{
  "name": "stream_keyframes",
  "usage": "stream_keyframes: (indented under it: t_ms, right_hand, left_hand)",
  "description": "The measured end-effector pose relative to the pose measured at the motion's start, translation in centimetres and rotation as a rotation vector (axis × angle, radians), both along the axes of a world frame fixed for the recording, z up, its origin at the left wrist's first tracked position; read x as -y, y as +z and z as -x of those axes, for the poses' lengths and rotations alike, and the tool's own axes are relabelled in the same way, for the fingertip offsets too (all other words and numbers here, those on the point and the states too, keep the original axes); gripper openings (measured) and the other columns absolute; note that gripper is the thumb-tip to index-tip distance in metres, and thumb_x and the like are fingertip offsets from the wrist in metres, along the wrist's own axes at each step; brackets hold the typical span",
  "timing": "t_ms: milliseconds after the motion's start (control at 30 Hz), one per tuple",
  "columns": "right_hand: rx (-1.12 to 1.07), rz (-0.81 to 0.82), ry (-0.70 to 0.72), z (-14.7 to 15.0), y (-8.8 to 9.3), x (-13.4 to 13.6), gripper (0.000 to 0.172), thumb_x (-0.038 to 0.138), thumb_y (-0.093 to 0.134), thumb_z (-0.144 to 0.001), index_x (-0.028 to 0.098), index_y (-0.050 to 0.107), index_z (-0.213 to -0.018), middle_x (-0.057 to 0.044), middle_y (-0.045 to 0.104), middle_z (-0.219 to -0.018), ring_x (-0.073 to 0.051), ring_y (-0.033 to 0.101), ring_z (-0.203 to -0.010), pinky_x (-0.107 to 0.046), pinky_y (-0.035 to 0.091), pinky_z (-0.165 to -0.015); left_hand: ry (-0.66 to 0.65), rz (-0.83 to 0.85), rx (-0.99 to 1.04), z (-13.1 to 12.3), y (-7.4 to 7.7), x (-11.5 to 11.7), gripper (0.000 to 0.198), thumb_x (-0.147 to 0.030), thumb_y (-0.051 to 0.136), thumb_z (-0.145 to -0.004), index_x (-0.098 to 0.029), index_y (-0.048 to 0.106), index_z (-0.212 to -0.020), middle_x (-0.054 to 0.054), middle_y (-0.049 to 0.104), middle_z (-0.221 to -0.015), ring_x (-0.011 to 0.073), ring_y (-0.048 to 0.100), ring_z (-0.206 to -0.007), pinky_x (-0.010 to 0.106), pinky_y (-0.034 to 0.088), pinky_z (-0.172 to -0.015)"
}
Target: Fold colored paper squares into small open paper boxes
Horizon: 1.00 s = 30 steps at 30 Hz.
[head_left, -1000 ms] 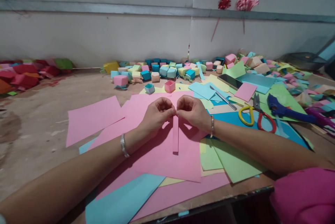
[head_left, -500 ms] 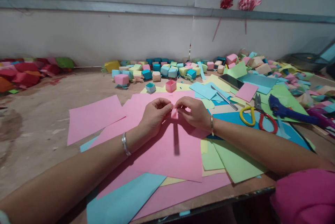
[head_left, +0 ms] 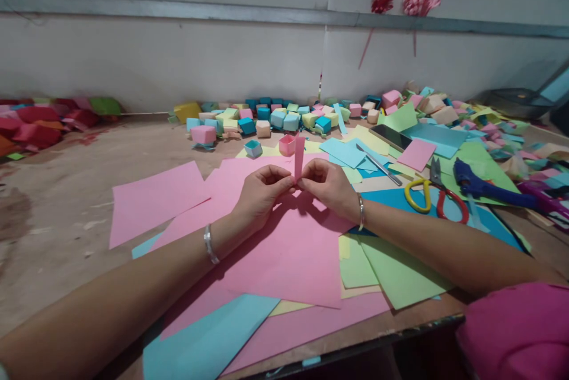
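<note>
A narrow pink paper strip [head_left: 299,156] stands upright between my hands, its lower end pinched at the fingertips. My left hand [head_left: 268,191] grips it from the left with thumb and forefinger. From the other side my right hand [head_left: 326,187] pinches the same end, fingers curled. Below them lies a large pink paper sheet [head_left: 284,261]. Just beyond the strip sits a small open pink paper box [head_left: 287,144], partly behind it, and a small blue paper box [head_left: 253,148] is to its left.
Several small coloured paper boxes [head_left: 291,121] line the wall. On the right lie scissors [head_left: 438,193], a blue-handled tool [head_left: 484,184], a silver pen-like cutter [head_left: 380,165] and a dark phone [head_left: 391,137]. Green sheets [head_left: 400,267] and a blue sheet [head_left: 204,332] overlap near the table edge.
The pink strip now points upward from my fingertips; before, it pointed down toward me, with a long shadow on the sheet. Both hands stay pinched in nearly the same place.
</note>
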State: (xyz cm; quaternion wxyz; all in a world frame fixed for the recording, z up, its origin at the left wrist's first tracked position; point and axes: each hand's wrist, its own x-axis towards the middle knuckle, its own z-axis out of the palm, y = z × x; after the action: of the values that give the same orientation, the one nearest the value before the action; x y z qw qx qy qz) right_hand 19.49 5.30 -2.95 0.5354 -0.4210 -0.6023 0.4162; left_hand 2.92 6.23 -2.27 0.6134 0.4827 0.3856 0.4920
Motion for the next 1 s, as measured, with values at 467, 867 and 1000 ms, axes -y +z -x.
stream_keyframes:
  t_ms: [467,867,1000]
  right_hand:
    - [-0.003,-0.056,-0.090,0.09,0.14,0.02,0.015,0.020,0.069,-0.066,0.020,0.054,-0.069,0.004,0.057,-0.065,-0.011,0.054,-0.060,-0.026,0.045,-0.057]
    - [-0.028,0.041,-0.040,0.22,0.61,0.58,0.013,0.024,0.072,-0.065,0.018,0.062,-0.070,0.002,0.063,-0.064,-0.011,0.056,-0.058,-0.025,0.043,-0.051]
    - [-0.084,0.097,-0.039,0.27,0.39,0.47,0.013,0.021,0.073,-0.063,0.018,0.064,-0.071,0.000,0.065,-0.067,-0.013,0.060,-0.062,-0.026,0.048,-0.055]
  left_hand:
    - [-0.008,-0.091,-0.030,-0.40,0.40,0.54,0.038,-0.024,0.089,-0.060,-0.014,0.062,-0.085,0.002,0.068,-0.079,0.0162,0.067,-0.071,0.027,0.054,-0.060]
    - [-0.003,-0.250,-0.199,-0.30,0.79,0.61,0.023,-0.017,0.077,-0.068,-0.017,0.056,-0.077,-0.002,0.065,-0.068,0.0117,0.062,-0.062,0.023,0.051,-0.056]
    - [-0.026,-0.258,-0.250,-0.14,0.74,0.70,0.015,-0.021,0.074,-0.072,-0.015,0.063,-0.080,0.002,0.067,-0.078,0.0146,0.065,-0.070,0.026,0.054,-0.061]
